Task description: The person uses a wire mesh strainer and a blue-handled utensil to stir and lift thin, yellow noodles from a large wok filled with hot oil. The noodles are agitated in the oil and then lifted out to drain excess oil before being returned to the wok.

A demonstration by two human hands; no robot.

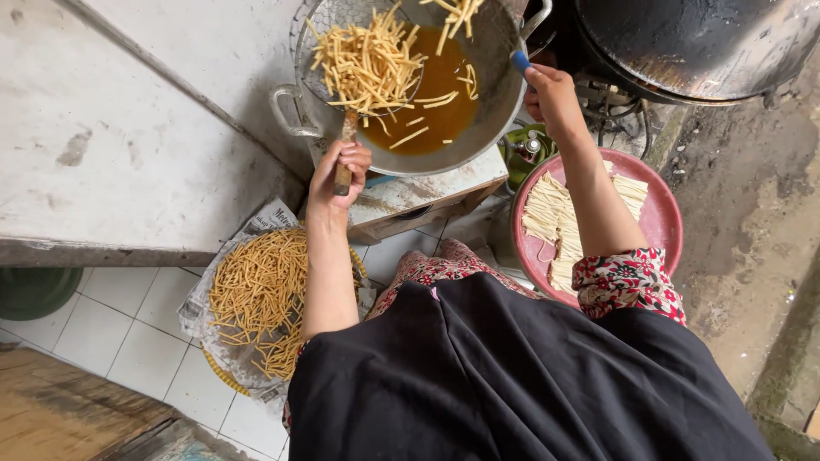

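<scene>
Over wok (491, 102), pale-yellow fried sticks (367, 64)

Your left hand (340, 164) grips the wooden handle of a wire skimmer (363, 47) at twelve o'clock, heaped with pale yellow fried sticks (367, 64) above the wok's (487, 111) amber oil. Your right hand (551, 94) holds a blue-handled utensil (520, 61) at one o'clock, by the wok's rim.

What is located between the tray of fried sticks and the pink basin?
In the head view, the person's lap in floral cloth lies between the tray and the pink basin.

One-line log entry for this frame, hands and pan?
left hand: grips skimmer handle | right hand: holds blue-handled tool | wok: oil, frying sticks
</scene>
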